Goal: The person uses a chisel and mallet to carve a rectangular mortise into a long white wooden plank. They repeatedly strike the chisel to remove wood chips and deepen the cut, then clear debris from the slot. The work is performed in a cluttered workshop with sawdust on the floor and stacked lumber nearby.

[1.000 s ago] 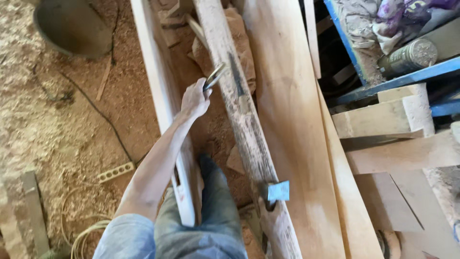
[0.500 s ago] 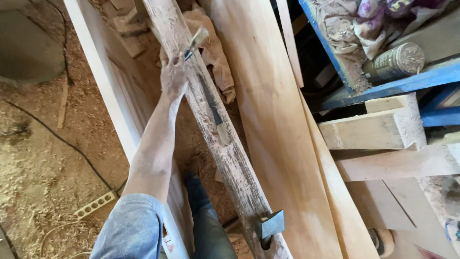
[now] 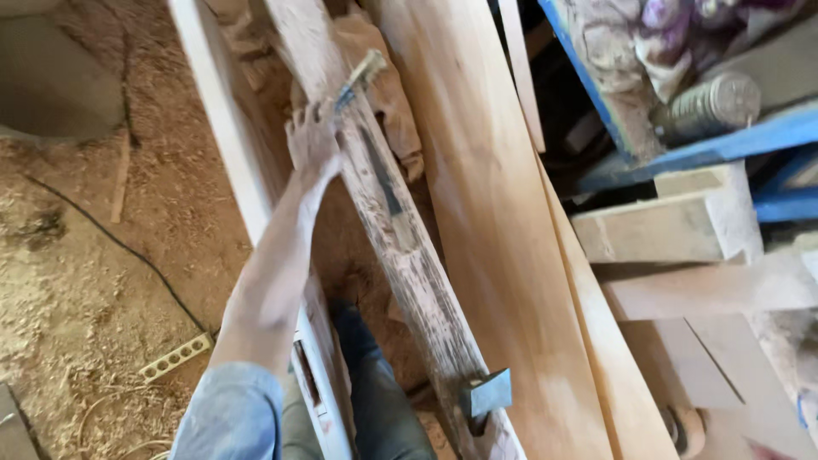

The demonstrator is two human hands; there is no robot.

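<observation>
While my left hand (image 3: 312,140) is curled tight around the handle of a small tan-bristled brush (image 3: 362,72), its bristles rest on the long, weathered grey wooden beam (image 3: 400,247) leaning between pale planks. That brush feels light and stiff, best gripped low on the handle. Rough and splintery, the beam looks heavy. Near its lower end sticks a grey metal hatchet head (image 3: 486,396). No right hand shows.

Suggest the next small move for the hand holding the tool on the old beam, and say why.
Probably draw the tool down along the weathered beam: the left hand grips it at the beam's upper end, and rough, flaky surface runs below toward the metal block.
</observation>
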